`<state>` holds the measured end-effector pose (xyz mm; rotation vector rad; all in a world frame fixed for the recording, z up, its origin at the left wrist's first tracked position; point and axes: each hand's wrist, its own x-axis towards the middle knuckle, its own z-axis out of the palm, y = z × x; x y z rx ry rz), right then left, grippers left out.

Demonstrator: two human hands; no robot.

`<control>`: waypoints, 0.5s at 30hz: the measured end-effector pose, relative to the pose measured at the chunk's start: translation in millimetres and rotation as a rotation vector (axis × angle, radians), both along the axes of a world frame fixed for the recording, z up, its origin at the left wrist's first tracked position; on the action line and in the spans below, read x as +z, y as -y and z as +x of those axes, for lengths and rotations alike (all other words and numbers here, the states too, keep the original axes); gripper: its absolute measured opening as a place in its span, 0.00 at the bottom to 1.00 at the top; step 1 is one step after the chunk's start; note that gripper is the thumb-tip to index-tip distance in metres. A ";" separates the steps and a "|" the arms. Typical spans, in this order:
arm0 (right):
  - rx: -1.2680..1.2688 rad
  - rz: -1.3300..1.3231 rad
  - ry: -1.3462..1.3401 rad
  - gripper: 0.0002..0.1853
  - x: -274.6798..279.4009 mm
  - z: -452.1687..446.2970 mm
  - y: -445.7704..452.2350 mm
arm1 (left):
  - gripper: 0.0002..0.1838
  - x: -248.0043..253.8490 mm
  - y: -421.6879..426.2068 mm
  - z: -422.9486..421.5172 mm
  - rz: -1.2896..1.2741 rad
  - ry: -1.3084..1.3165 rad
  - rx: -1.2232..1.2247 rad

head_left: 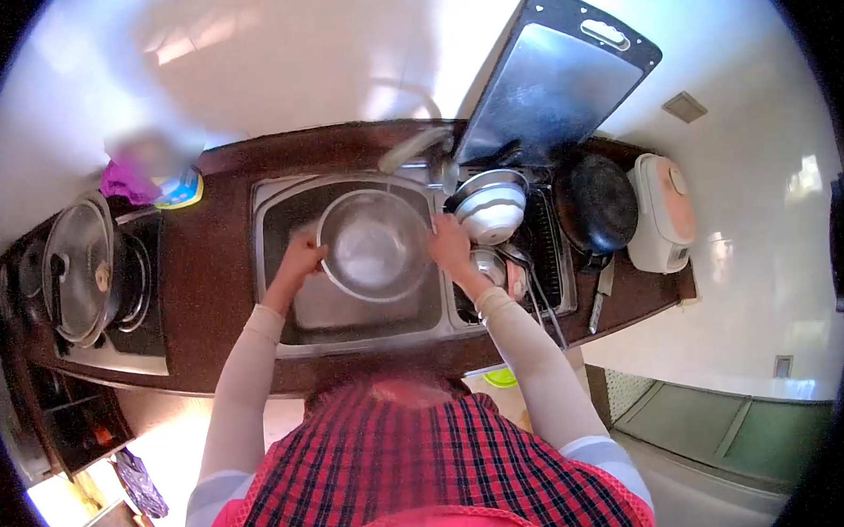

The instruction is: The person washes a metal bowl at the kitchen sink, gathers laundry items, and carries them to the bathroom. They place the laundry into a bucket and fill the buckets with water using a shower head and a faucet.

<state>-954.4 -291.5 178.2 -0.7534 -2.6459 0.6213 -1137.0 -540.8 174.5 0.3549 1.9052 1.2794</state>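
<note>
"While I watch remotely, how are my hands?"

"Left hand [301, 261] and right hand [450, 243] are partly closed, gripping opposite sides of the metal bowl [374, 245] over the sink [335, 314]."

"Around it?"

"White bowls [491, 213] to the right; faucet [417, 149] on the far side."

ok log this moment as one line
left hand: on metal basin rim | right hand: on opposite rim | basin: over sink, below faucet
</note>
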 end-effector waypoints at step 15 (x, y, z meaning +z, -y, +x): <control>0.335 0.002 0.342 0.14 -7.3 -116.1 -2.8 | 0.04 83.5 -22.1 -25.9 0.017 -1.005 -0.494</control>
